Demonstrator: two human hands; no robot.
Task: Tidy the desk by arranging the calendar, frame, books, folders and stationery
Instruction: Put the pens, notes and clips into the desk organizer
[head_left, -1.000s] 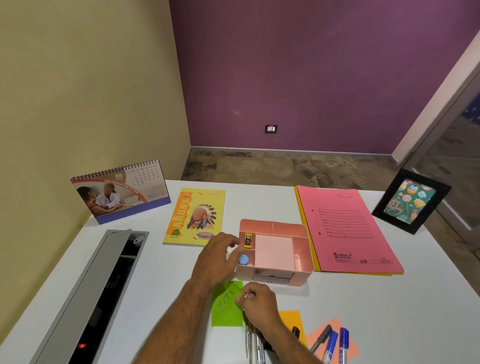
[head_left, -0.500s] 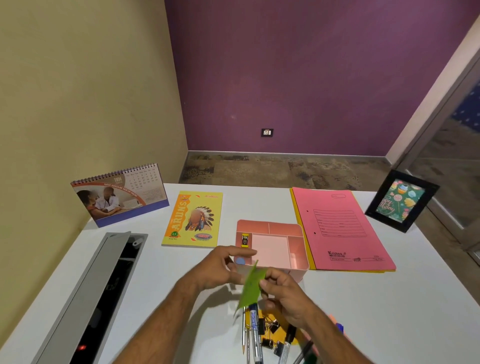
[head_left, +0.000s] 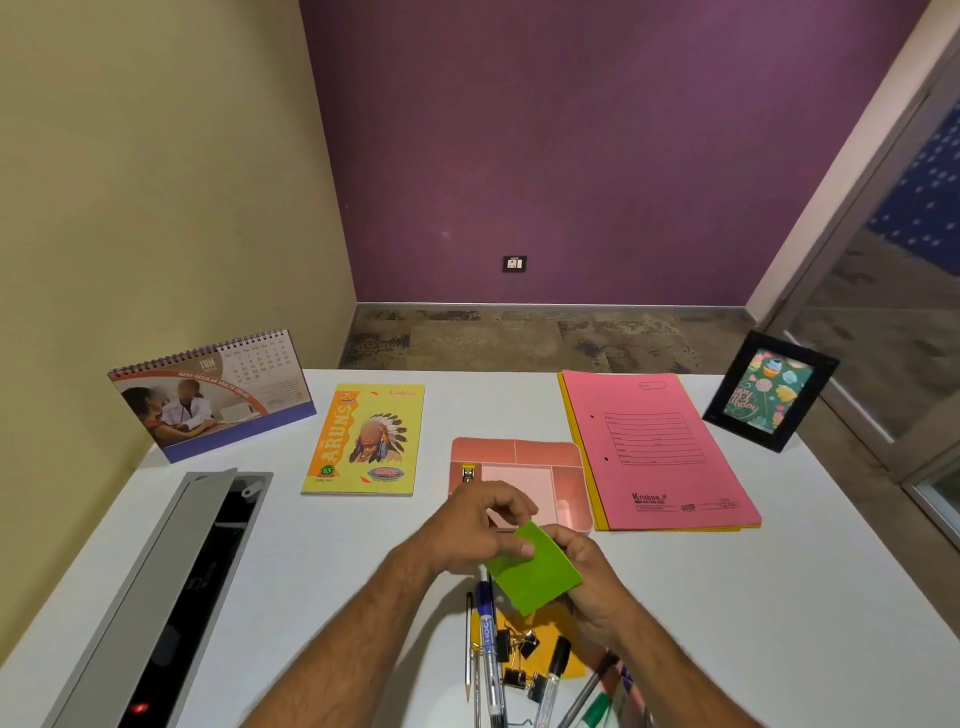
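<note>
green sticky note (head_left: 535, 569) now turned flat-side up, pinched between left hand (head_left: 467, 535) and right hand (head_left: 587, 577), held above pens (head_left: 488, 649), near pink organizer (head_left: 519, 452); earlier seen edge-on.

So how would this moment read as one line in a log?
step: sorting stationery | both hands holding green note | above pens | in front of pink tray | not yet placed
</note>
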